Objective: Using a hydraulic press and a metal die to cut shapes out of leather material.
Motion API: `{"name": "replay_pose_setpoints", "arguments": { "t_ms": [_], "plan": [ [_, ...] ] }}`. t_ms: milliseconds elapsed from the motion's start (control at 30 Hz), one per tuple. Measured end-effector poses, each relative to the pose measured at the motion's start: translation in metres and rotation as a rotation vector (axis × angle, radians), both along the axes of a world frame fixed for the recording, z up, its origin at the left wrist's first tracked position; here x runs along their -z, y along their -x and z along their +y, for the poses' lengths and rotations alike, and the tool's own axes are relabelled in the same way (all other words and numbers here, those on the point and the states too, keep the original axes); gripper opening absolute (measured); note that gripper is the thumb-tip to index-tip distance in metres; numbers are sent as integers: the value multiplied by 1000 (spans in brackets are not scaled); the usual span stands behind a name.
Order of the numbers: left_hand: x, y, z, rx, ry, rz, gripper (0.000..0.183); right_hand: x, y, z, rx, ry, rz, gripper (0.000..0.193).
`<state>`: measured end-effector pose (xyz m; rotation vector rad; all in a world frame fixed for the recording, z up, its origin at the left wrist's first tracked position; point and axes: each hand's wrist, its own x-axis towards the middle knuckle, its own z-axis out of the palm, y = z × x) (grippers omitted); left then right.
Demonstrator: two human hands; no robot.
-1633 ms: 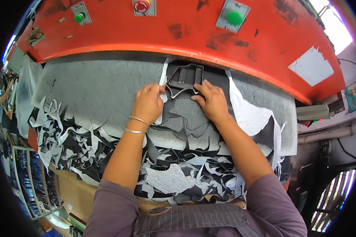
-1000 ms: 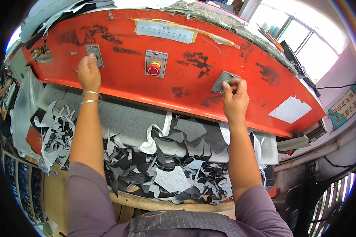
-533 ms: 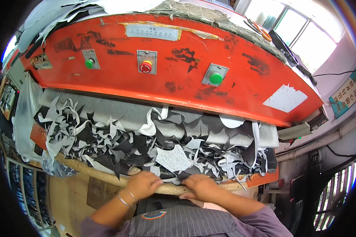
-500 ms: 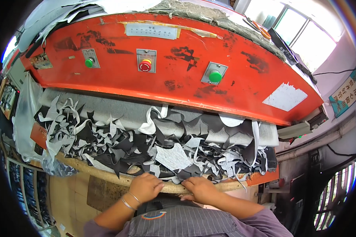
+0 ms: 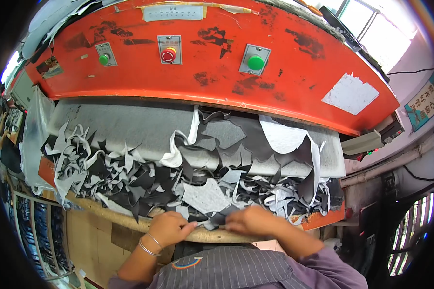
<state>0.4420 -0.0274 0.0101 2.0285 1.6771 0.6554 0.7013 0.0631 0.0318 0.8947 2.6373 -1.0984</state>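
My left hand point(image 5: 169, 228) rests at the pale wooden rail point(image 5: 120, 220), its fingers curled and closed; what they hold, if anything, is hidden. Just past its thumb tip lies a small light-grey scrap point(image 5: 205, 225). My right hand point(image 5: 253, 222) reaches over the rail at the edge of the scrap heap, its fingertips blurred by motion beside a dark scrap point(image 5: 219, 219). Behind both hands is a large pale grey offcut point(image 5: 206, 196), lying on a heap of black and grey scraps point(image 5: 125, 176). A dark sheet with cut-out openings point(image 5: 246, 140) spreads over the grey bed point(image 5: 115, 126).
Beyond the bed stands a red machine beam point(image 5: 130, 79) with two green buttons point(image 5: 256, 62) and a red emergency-stop button point(image 5: 169, 54). A clear plastic bag point(image 5: 36, 137) hangs at the left. A shelf rack point(image 5: 41, 236) stands at lower left.
My right hand has moved off the rail, up and right to the scraps' edge. My left hand has shifted slightly left. The view has tilted, showing more of the bed and dark sheet.
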Motion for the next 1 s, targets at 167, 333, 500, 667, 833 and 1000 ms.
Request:
{"name": "replay_pose_setpoints", "arguments": {
  "t_ms": [167,333,500,667,833,1000],
  "plan": [
    [-3,-11,153,44,-399,-75,13,15,29,175,239,-689,370,27],
    [36,-12,254,-111,-421,46,20,34,77,278,53,-941,395,18],
    [67,-18,268,-122,-422,100,24,39,62,312,27,-820,611,10],
    [66,-14,269,-130,-403,98,27,-4,3,270,465,-291,1072,16],
    [25,-41,237,-66,-137,-210,53,-26,-54,191,529,-298,1076,25],
    [1,-120,194,250,143,-976,97,-7,-51,125,492,-312,786,27]
  ]
}}
